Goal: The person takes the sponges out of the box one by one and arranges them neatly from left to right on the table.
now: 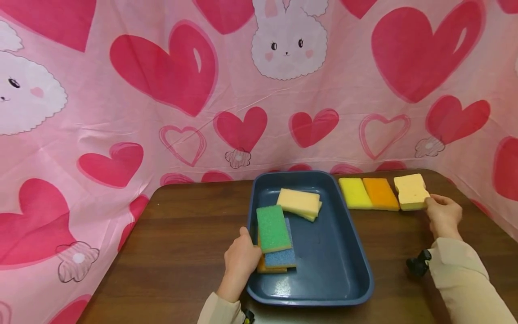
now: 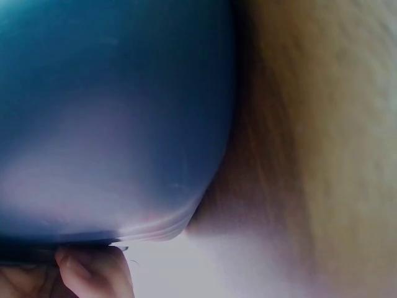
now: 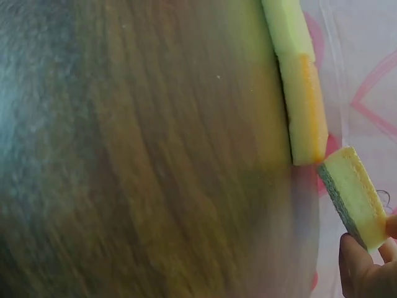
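Observation:
My right hand [image 1: 444, 216] pinches a pale yellow sponge [image 1: 411, 191] with notched sides, at the right end of a row at the table's back. A dark green scouring layer shows along that sponge [image 3: 353, 198] in the right wrist view, where it sits at an angle to its neighbours. Beside it lie an orange sponge [image 1: 380, 193] and a bright yellow sponge [image 1: 356, 192]. My left hand [image 1: 242, 254] grips the left rim of a blue tray [image 1: 328, 252]. Inside, a green sponge [image 1: 273, 228] rests on a blue sponge [image 1: 281, 258], with an orange sponge [image 1: 272, 270] underneath.
Pale yellow sponges [image 1: 298, 201] lie stacked near the tray's back. Brown wooden table [image 1: 182, 234] extends left of the tray. A pink curtain [image 1: 243, 90] with hearts and rabbits hangs behind the table and along both sides.

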The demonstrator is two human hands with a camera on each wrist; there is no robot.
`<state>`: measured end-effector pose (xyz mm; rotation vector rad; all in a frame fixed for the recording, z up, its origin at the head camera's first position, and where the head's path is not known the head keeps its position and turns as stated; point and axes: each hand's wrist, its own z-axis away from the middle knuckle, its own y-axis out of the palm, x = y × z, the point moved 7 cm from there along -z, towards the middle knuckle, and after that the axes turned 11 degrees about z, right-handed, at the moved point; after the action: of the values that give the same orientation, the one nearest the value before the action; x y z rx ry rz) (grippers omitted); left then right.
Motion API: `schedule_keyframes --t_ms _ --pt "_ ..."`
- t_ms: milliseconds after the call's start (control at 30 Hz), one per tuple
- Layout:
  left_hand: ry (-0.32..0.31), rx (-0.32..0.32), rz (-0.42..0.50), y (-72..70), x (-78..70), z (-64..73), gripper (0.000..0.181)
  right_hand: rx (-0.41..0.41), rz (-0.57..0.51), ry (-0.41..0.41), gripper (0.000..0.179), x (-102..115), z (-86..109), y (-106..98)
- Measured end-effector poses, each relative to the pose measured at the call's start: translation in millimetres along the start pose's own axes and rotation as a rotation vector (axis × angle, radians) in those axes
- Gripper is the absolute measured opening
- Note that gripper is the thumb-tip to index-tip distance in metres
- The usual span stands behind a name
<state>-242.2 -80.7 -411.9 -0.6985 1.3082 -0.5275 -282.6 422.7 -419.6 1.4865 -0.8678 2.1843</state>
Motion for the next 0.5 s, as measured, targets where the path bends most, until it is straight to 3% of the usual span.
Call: schedule_keyframes --t_ms 200,500 --pt "0.002 -0.014 0.0 -0.5 0.3 0.0 0.049 -0.097 0.06 -0.033 0.018 0.2 -1.6 0.1" --pt "0.008 -0.012 -0.002 -0.3 -0.9 -0.3 0.048 -0.111 0.13 -0.035 0.017 -2.3 -6.5 2.7"
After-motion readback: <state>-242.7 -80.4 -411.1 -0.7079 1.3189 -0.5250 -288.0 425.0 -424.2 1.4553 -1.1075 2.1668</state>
